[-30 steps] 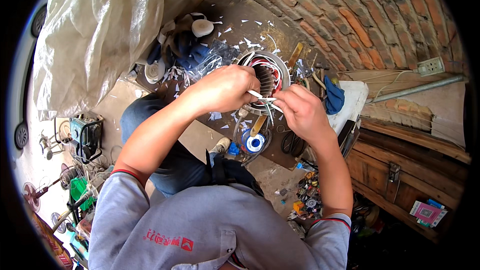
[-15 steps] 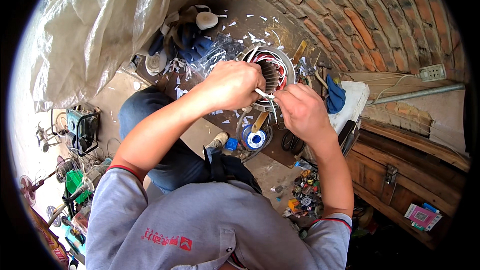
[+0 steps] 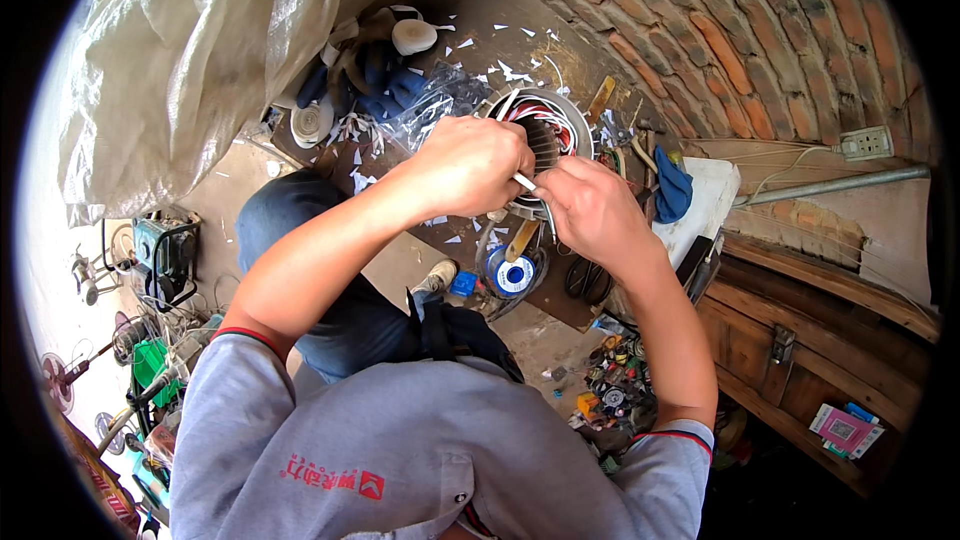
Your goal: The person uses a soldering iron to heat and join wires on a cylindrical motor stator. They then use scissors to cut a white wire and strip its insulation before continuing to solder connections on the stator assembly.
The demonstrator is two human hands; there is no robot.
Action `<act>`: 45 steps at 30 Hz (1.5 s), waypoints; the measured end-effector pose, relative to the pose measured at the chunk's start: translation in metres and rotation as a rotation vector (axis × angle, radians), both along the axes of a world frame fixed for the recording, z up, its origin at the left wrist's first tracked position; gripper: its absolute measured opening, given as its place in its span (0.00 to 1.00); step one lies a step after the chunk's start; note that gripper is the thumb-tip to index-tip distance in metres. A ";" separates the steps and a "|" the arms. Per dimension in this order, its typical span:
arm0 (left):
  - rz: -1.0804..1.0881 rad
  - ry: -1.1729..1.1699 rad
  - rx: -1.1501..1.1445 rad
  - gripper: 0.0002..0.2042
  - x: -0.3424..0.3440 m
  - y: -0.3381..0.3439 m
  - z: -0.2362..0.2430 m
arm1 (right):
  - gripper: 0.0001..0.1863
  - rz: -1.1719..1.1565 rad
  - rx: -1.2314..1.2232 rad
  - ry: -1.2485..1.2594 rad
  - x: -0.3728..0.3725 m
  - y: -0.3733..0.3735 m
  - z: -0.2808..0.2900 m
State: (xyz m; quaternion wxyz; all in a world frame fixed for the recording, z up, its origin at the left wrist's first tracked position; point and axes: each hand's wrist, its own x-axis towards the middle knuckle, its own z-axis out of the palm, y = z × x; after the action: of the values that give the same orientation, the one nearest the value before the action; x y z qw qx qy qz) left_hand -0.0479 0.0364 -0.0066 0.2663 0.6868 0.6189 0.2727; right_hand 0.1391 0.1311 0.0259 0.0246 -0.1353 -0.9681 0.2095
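Both of my hands meet above a motor stator, a metal ring with red and white wires around its slotted bore. My left hand is closed, and a thin white tube sticks out of its fingers toward the right. Pinched beside that tube's end, the fingers of my right hand are closed on a thin light-coloured wire, whose end hangs below them. The hands partly hide the stator's near side. Whether the wire runs into the tube is too small to tell.
White paper scraps litter the bench around the stator. Nearby are a solder spool, black scissors, tape rolls, and a blue cloth. A brick wall closes the far right; plastic sheeting hangs left.
My right hand has turned slightly and shifted a little down and right, covering more of the wire. My left hand has barely moved, still holding the white tube.
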 end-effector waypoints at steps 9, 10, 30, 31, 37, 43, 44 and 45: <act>-0.044 -0.096 0.077 0.10 0.001 -0.004 0.019 | 0.18 -0.521 -0.435 0.193 0.047 0.001 0.006; -0.040 -0.097 0.145 0.11 0.004 -0.004 0.017 | 0.17 -0.538 -0.455 0.255 0.047 -0.004 0.000; -0.100 -0.193 0.164 0.09 0.011 0.003 0.009 | 0.04 -0.398 -0.075 0.530 0.023 -0.028 -0.008; -0.101 -0.191 0.164 0.09 0.011 0.003 0.009 | 0.05 -0.438 -0.133 0.522 0.023 -0.028 -0.008; -0.113 -0.085 0.086 0.11 0.005 0.003 0.010 | 0.05 -0.408 -0.162 0.401 0.021 -0.020 -0.007; -0.092 -0.071 0.049 0.09 0.006 0.008 0.007 | 0.05 -0.144 -0.007 0.183 0.013 -0.008 -0.005; -0.085 -0.080 0.041 0.09 0.006 0.008 0.007 | 0.05 -0.134 -0.014 0.196 0.012 -0.005 -0.005; -0.079 -0.089 0.032 0.09 0.007 0.008 0.006 | 0.06 -0.125 -0.020 0.208 0.012 -0.003 -0.005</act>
State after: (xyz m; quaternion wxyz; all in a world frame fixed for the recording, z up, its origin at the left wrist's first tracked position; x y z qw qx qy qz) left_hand -0.0411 0.0443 -0.0002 0.2929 0.7022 0.5744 0.3020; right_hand 0.1510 0.1280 0.0205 0.1367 -0.1732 -0.9478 0.2301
